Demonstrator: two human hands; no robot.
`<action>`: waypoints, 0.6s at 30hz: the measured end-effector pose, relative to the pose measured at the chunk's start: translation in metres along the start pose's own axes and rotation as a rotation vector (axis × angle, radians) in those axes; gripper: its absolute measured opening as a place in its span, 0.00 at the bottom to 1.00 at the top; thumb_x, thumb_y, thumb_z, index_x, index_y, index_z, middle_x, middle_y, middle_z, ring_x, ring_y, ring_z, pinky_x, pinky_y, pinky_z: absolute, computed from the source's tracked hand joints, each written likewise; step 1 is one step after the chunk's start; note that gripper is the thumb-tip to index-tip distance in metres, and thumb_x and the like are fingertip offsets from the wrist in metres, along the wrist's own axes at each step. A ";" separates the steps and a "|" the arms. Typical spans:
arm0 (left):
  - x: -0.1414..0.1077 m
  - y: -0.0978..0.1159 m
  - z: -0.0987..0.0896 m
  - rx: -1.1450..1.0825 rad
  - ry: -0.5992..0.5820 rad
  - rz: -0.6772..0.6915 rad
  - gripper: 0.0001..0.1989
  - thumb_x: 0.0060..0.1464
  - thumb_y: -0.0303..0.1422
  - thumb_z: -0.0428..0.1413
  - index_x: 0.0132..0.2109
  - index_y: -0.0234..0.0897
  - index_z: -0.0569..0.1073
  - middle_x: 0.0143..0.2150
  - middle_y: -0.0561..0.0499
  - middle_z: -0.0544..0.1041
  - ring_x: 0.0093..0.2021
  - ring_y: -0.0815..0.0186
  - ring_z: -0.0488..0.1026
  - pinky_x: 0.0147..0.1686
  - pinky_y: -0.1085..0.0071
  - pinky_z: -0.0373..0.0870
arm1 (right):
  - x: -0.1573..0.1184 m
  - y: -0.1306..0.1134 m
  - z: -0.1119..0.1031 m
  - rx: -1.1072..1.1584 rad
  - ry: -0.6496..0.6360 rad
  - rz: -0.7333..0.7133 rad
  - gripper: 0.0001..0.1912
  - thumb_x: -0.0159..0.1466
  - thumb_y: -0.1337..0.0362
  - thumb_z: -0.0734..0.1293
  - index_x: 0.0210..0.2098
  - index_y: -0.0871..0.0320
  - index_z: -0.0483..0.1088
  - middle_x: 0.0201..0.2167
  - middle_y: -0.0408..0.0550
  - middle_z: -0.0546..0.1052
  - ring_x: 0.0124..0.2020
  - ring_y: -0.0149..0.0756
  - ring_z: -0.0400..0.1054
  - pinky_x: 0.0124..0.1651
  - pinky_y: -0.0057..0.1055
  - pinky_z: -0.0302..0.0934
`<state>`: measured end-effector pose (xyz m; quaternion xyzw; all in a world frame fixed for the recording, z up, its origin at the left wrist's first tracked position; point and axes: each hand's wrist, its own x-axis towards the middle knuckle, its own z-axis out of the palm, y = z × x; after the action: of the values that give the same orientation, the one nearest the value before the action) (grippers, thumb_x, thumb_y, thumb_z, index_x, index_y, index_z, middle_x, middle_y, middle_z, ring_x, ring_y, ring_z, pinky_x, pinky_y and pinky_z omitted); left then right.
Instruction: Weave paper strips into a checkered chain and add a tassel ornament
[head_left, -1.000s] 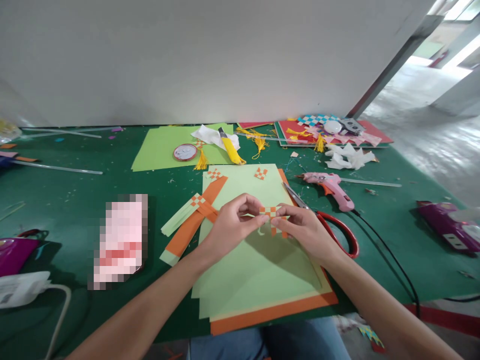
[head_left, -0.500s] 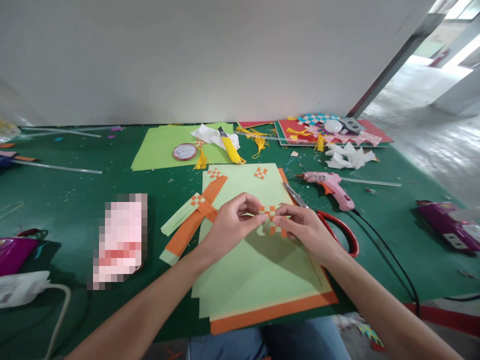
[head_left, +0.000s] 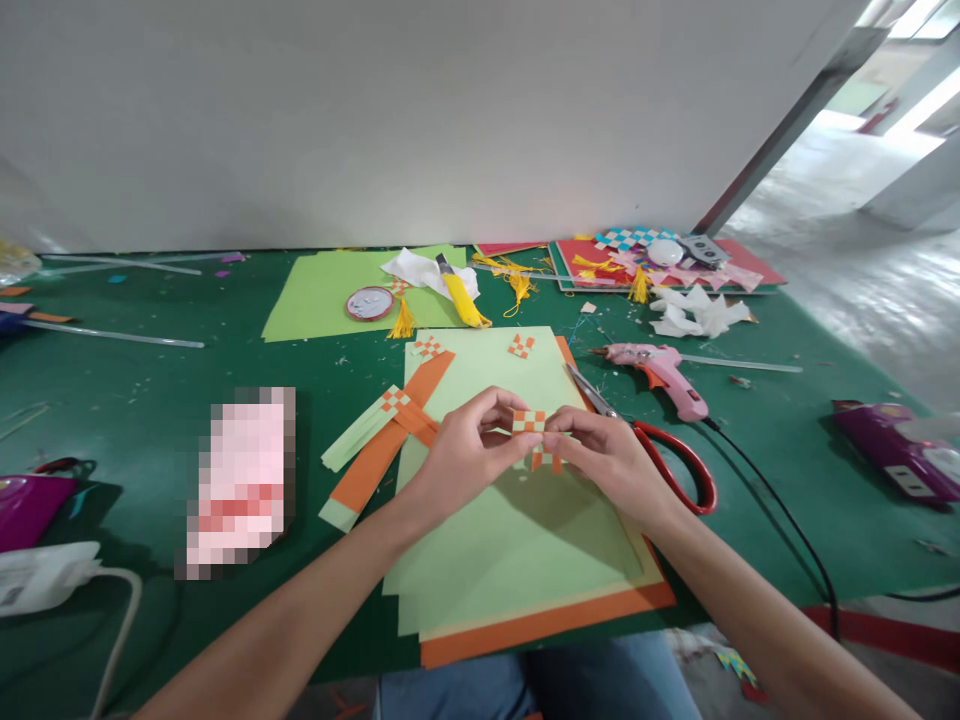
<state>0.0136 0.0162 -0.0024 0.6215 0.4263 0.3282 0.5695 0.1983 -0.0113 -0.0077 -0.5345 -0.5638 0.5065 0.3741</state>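
Observation:
A small orange and pale green checkered paper piece (head_left: 529, 421) is held between both hands above stacked light green sheets (head_left: 517, 540). My left hand (head_left: 480, 435) pinches its left side between thumb and fingers. On its right side my right hand (head_left: 600, 445) also grips it, with thumb and fingertips close together; part of the piece hangs below the fingertips. Another woven scrap (head_left: 521, 346) lies at the top of the sheets. To the left, green and orange strips with a woven end (head_left: 395, 400) lie across a wide orange strip (head_left: 371, 466).
Red-handled scissors (head_left: 675, 465) and a pink glue gun (head_left: 660, 375) with a black cord lie to the right. Farther right is a purple glue gun (head_left: 900, 450). Behind are a yellow cutter (head_left: 460, 292), a round tin (head_left: 369, 303) and yellow tassels (head_left: 519, 288). A blurred pink object (head_left: 241, 480) lies left.
The checkered piece has shifted slightly left and turned between my fingertips, so its lower part looks narrower. Both hands keep hold of it.

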 end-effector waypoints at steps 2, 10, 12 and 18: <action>0.000 -0.001 -0.001 -0.005 0.002 -0.006 0.12 0.54 0.36 0.60 0.42 0.38 0.68 0.32 0.55 0.68 0.33 0.70 0.68 0.35 0.75 0.68 | 0.000 -0.001 -0.001 -0.015 0.026 0.007 0.14 0.62 0.54 0.66 0.27 0.58 0.70 0.23 0.40 0.68 0.20 0.26 0.53 0.23 0.28 0.46; 0.002 0.005 -0.003 0.007 0.002 -0.010 0.10 0.53 0.33 0.59 0.42 0.37 0.68 0.31 0.56 0.67 0.32 0.72 0.66 0.35 0.76 0.67 | -0.002 0.001 -0.002 -0.063 0.054 -0.043 0.13 0.62 0.55 0.66 0.28 0.59 0.69 0.25 0.42 0.69 0.24 0.27 0.57 0.26 0.26 0.52; 0.001 0.006 -0.003 0.018 -0.004 -0.028 0.11 0.54 0.33 0.59 0.43 0.37 0.68 0.30 0.56 0.66 0.31 0.72 0.66 0.33 0.76 0.65 | -0.002 0.003 -0.001 -0.068 0.066 -0.060 0.12 0.62 0.56 0.66 0.28 0.59 0.69 0.27 0.43 0.70 0.27 0.28 0.59 0.27 0.26 0.54; 0.002 0.003 -0.005 0.032 -0.062 -0.069 0.15 0.54 0.38 0.59 0.46 0.39 0.67 0.25 0.60 0.59 0.25 0.74 0.60 0.24 0.78 0.57 | -0.002 0.006 0.003 -0.103 0.089 -0.084 0.12 0.63 0.57 0.66 0.28 0.58 0.70 0.26 0.42 0.71 0.26 0.29 0.61 0.27 0.26 0.56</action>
<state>0.0107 0.0197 0.0015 0.6254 0.4350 0.2819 0.5833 0.1973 -0.0141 -0.0134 -0.5510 -0.5936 0.4366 0.3917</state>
